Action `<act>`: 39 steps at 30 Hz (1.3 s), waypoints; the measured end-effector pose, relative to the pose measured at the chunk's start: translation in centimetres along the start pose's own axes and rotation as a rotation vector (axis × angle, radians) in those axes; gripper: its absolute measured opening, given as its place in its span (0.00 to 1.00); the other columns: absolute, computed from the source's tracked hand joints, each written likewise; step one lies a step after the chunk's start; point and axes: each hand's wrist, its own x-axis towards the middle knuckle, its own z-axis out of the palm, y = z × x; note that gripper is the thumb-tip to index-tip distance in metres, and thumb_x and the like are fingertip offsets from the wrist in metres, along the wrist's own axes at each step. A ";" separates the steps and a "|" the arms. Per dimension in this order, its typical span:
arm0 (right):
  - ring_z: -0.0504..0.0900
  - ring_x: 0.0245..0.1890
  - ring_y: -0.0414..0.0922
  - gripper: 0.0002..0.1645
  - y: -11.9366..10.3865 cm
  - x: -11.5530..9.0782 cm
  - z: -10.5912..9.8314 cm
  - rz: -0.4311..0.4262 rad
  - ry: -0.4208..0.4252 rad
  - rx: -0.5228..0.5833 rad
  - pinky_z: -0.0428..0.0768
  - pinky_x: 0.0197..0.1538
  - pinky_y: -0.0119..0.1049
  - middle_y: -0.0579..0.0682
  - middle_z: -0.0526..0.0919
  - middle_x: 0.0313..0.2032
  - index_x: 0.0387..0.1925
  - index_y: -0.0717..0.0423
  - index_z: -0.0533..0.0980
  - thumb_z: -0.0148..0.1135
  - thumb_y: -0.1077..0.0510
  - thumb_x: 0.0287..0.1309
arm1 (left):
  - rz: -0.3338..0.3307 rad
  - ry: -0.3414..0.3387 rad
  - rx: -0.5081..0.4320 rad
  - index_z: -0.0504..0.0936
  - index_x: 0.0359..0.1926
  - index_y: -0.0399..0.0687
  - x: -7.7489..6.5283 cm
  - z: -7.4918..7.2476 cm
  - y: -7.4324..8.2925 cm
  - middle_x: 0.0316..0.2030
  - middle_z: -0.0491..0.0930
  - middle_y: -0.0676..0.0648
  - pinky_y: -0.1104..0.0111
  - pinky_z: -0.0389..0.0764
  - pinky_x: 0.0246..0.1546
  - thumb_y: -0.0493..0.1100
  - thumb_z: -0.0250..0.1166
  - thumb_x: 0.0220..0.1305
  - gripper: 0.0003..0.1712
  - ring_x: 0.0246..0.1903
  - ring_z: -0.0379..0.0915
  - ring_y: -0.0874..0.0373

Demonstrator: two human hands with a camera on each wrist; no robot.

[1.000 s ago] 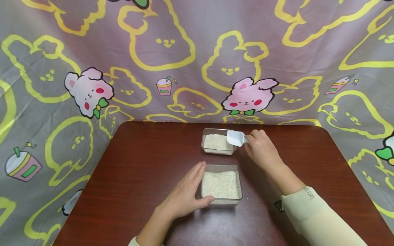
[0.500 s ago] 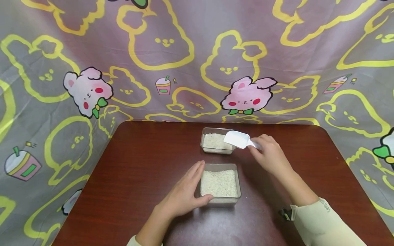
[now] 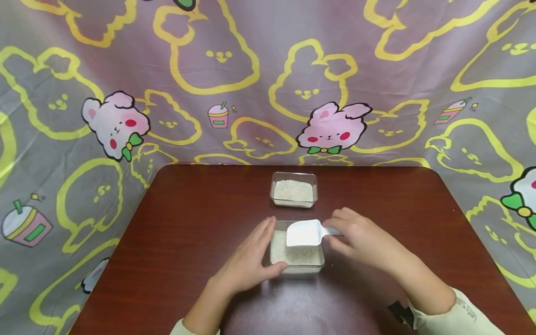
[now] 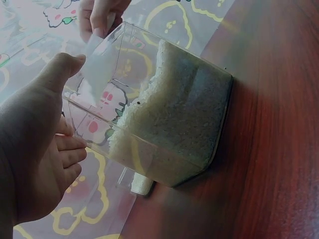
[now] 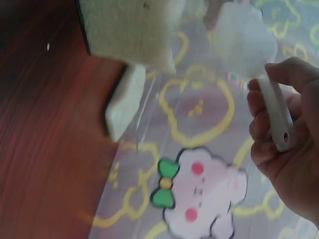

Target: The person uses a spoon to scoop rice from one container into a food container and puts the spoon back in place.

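My right hand (image 3: 364, 239) grips the handle of a white plastic scoop (image 3: 302, 233), thumb on one side and fingers curled round the other in the right wrist view. Its bowl is over the nearer clear box (image 3: 298, 271) and shows no rice inside. That deep, square-topped box holds white rice (image 3: 289, 255), banked up unevenly through the wall in the left wrist view. At the box's left side rests my left hand (image 3: 247, 260), fingers straight along the wall and thumb at the front rim.
Farther back stands a smaller, shallow clear box (image 3: 294, 204), also with rice in it. Both boxes are on a dark red-brown wooden table (image 3: 188, 223). A cartoon-printed cloth (image 3: 251, 93) hangs behind and at the sides.
The right hand has brought the scoop from over the far box back to above the nearer one. The left hand has stayed at the nearer box.
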 end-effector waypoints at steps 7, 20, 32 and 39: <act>0.71 0.28 0.41 0.07 -2.3 1.8 2.0 -0.100 -0.115 -0.161 0.74 0.30 0.32 0.43 0.75 0.26 0.23 0.54 0.78 0.70 0.59 0.42 | 0.009 0.007 -0.014 0.44 0.79 0.48 0.1 0.2 -0.1 0.78 0.45 0.51 0.57 0.54 0.75 0.64 0.65 0.59 0.58 0.76 0.42 0.58; 0.73 0.29 0.44 0.13 -4.5 3.1 3.3 -0.089 -0.218 -0.338 0.75 0.28 0.34 0.46 0.77 0.26 0.25 0.56 0.81 0.75 0.51 0.48 | 0.022 0.000 0.002 0.46 0.78 0.46 0.1 0.0 0.0 0.78 0.44 0.52 0.57 0.56 0.75 0.67 0.62 0.60 0.57 0.76 0.41 0.60; 0.71 0.26 0.45 0.11 -5.1 3.7 2.9 -0.025 -0.252 -0.376 0.73 0.26 0.34 0.47 0.76 0.23 0.23 0.56 0.83 0.76 0.54 0.44 | 0.035 0.017 0.015 0.46 0.78 0.45 0.1 0.1 -0.2 0.78 0.45 0.51 0.58 0.55 0.75 0.68 0.62 0.60 0.57 0.76 0.42 0.59; 0.70 0.28 0.44 0.11 -4.5 3.5 4.2 -0.074 -0.220 -0.315 0.74 0.30 0.34 0.46 0.77 0.25 0.25 0.56 0.82 0.75 0.54 0.46 | 0.023 0.010 0.001 0.46 0.78 0.46 0.0 0.0 -0.2 0.78 0.44 0.52 0.58 0.56 0.75 0.66 0.63 0.59 0.57 0.76 0.42 0.59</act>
